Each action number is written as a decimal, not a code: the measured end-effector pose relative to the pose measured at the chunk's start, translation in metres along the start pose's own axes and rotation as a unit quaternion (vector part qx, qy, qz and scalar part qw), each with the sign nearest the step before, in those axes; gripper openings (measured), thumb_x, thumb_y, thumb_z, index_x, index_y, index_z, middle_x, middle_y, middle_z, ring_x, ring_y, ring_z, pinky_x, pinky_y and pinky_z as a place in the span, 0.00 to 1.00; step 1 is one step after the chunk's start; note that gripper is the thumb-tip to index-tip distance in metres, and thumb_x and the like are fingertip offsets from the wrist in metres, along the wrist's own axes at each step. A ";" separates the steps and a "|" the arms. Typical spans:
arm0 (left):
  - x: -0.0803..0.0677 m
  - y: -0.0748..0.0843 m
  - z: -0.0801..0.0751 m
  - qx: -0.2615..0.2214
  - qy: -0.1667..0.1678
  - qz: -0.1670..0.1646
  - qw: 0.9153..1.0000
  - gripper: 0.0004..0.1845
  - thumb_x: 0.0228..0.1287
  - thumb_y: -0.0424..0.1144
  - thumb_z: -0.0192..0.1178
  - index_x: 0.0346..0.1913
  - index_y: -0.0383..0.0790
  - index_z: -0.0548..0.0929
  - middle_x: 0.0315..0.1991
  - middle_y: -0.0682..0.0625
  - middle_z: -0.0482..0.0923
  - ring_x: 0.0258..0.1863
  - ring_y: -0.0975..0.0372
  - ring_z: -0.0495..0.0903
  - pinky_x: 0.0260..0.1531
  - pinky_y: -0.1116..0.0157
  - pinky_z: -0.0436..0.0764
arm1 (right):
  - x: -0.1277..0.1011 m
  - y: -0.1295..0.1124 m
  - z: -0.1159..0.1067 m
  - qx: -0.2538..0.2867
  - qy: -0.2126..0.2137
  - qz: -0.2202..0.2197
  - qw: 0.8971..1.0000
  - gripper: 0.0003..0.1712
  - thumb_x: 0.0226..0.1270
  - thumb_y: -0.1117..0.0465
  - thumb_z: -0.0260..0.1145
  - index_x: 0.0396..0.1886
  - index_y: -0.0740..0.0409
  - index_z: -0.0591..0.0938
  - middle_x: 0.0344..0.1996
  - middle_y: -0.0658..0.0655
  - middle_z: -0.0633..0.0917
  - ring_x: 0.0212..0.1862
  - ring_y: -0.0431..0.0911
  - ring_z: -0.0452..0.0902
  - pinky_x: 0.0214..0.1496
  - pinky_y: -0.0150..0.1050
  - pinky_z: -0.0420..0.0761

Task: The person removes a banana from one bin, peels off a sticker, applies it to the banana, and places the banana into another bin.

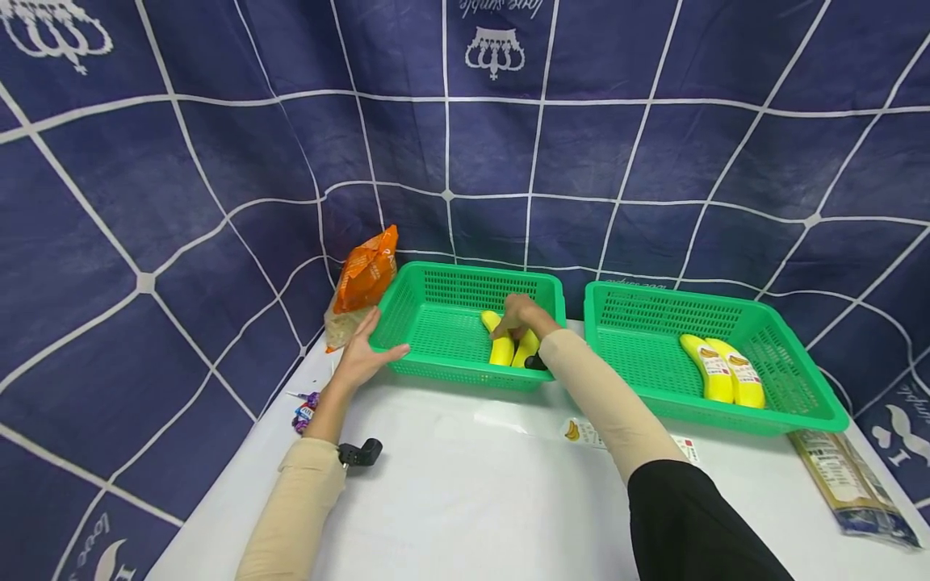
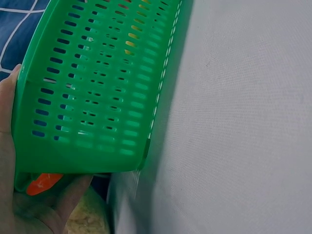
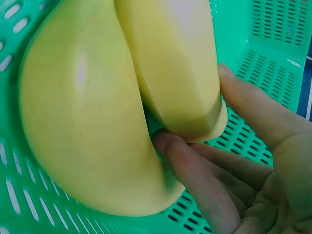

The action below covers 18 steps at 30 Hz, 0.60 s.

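Note:
Two plain yellow bananas [image 1: 501,349] lie side by side in the left green basket [image 1: 450,367]. My right hand [image 1: 519,313] reaches into this basket. In the right wrist view, thumb and fingers pinch the end of one banana [image 3: 170,58], with a finger in the gap beside the other banana [image 3: 83,112]. My left hand [image 1: 358,355] is spread around the basket's near left corner, thumb along the front rim and fingers by the left side. The left wrist view shows that hand [image 2: 29,214] against the rim of the basket [image 2: 97,97].
The right green basket [image 1: 726,303] holds two bananas [image 1: 726,375] with white labels. A label strip [image 1: 581,432] lies on the white table under my right forearm. An orange bag [image 1: 366,270] stands behind my left hand, purple wrapped candies [image 1: 305,411] lie nearer, and a flat packet [image 1: 850,484] lies far right.

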<state>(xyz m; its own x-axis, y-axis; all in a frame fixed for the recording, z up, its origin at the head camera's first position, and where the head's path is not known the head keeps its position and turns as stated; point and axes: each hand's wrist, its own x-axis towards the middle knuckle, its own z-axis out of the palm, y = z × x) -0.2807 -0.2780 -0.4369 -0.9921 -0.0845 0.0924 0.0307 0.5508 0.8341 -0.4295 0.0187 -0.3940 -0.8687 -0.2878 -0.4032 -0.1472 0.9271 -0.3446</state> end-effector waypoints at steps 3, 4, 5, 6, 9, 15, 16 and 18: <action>-0.001 0.002 0.000 0.001 0.000 0.001 1.000 0.57 0.51 0.56 0.72 0.78 0.48 0.48 0.80 0.54 0.41 0.78 0.46 0.43 0.73 0.40 0.51 | -0.002 -0.001 -0.001 0.006 0.009 0.001 1.000 0.29 0.50 0.50 0.79 0.41 0.62 0.76 0.36 0.59 0.83 0.32 0.45 0.87 0.33 0.32 0.85; -0.001 0.002 0.001 0.002 -0.001 0.002 1.000 0.57 0.51 0.56 0.72 0.78 0.48 0.48 0.80 0.54 0.42 0.78 0.46 0.43 0.73 0.40 0.52 | -0.003 -0.001 -0.002 0.009 0.011 0.002 1.000 0.29 0.50 0.50 0.79 0.42 0.62 0.76 0.36 0.59 0.83 0.33 0.46 0.87 0.34 0.32 0.86; 0.000 0.002 0.002 0.002 -0.001 0.002 1.000 0.57 0.51 0.56 0.72 0.78 0.48 0.49 0.80 0.54 0.42 0.78 0.46 0.44 0.73 0.40 0.52 | -0.004 0.000 -0.004 0.011 0.012 0.002 1.000 0.29 0.50 0.50 0.79 0.42 0.63 0.76 0.36 0.60 0.83 0.34 0.47 0.88 0.35 0.33 0.86; 0.000 0.003 0.003 0.000 -0.001 0.001 1.000 0.57 0.51 0.57 0.72 0.78 0.48 0.49 0.80 0.54 0.42 0.78 0.47 0.44 0.73 0.41 0.52 | -0.005 0.000 -0.005 0.014 0.012 0.003 1.000 0.29 0.49 0.50 0.79 0.42 0.63 0.76 0.36 0.60 0.83 0.35 0.47 0.88 0.36 0.33 0.86; 0.000 0.004 0.004 0.000 -0.003 -0.005 1.000 0.57 0.51 0.58 0.72 0.78 0.49 0.49 0.80 0.55 0.42 0.78 0.46 0.44 0.73 0.40 0.52 | -0.010 0.000 -0.012 0.014 0.017 -0.001 1.000 0.28 0.49 0.50 0.79 0.41 0.63 0.76 0.35 0.59 0.83 0.35 0.48 0.88 0.38 0.34 0.86; 0.000 0.004 0.002 0.005 -0.002 -0.014 1.000 0.58 0.50 0.59 0.72 0.79 0.52 0.48 0.80 0.55 0.40 0.78 0.45 0.43 0.72 0.38 0.53 | -0.024 -0.005 -0.029 0.029 0.037 -0.015 0.999 0.24 0.51 0.52 0.79 0.37 0.62 0.77 0.29 0.58 0.82 0.35 0.50 0.88 0.42 0.39 0.87; 0.000 0.003 0.001 0.007 -0.002 -0.014 1.000 0.58 0.50 0.59 0.72 0.79 0.52 0.48 0.80 0.55 0.40 0.78 0.45 0.43 0.72 0.38 0.52 | -0.026 -0.005 -0.032 0.032 0.040 -0.018 0.999 0.24 0.51 0.51 0.79 0.37 0.62 0.77 0.29 0.58 0.81 0.35 0.51 0.88 0.42 0.39 0.87; 0.000 0.003 0.000 0.009 -0.001 -0.016 1.000 0.58 0.50 0.60 0.72 0.79 0.53 0.48 0.80 0.55 0.41 0.78 0.45 0.44 0.72 0.38 0.53 | -0.032 -0.006 -0.035 0.034 0.044 -0.023 0.998 0.24 0.51 0.51 0.78 0.36 0.62 0.78 0.28 0.57 0.81 0.36 0.51 0.88 0.40 0.38 0.87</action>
<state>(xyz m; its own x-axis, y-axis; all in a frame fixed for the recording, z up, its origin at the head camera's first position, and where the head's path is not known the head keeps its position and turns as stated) -0.2811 -0.2761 -0.4347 -0.9929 -0.1008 0.0639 -0.0039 0.5629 0.8265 -0.4173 0.0307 -0.3489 -0.9007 -0.3038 -0.3104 -0.1575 0.8945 -0.4184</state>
